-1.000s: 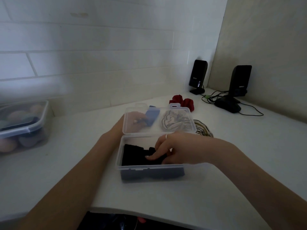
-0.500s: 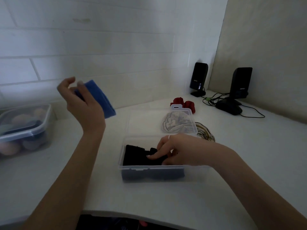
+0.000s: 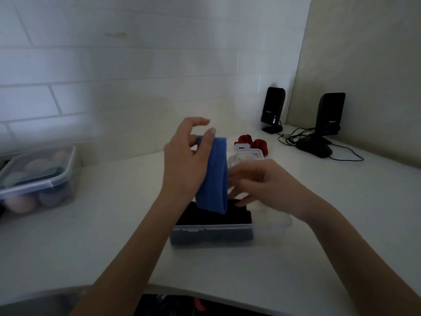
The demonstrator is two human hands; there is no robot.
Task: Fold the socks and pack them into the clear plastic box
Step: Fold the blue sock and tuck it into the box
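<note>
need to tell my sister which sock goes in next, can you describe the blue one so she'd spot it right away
Start at the clear plastic box near the front edge of the white counter, already holding dark socks. Directly above it, the left hand holds up the blue sock, which hangs down toward the box. It is the only bright blue item there, unlike the red socks behind.

We see the left hand pinching a blue sock that hangs over the clear plastic box of black socks, the right hand loosely curled beside it.
</note>
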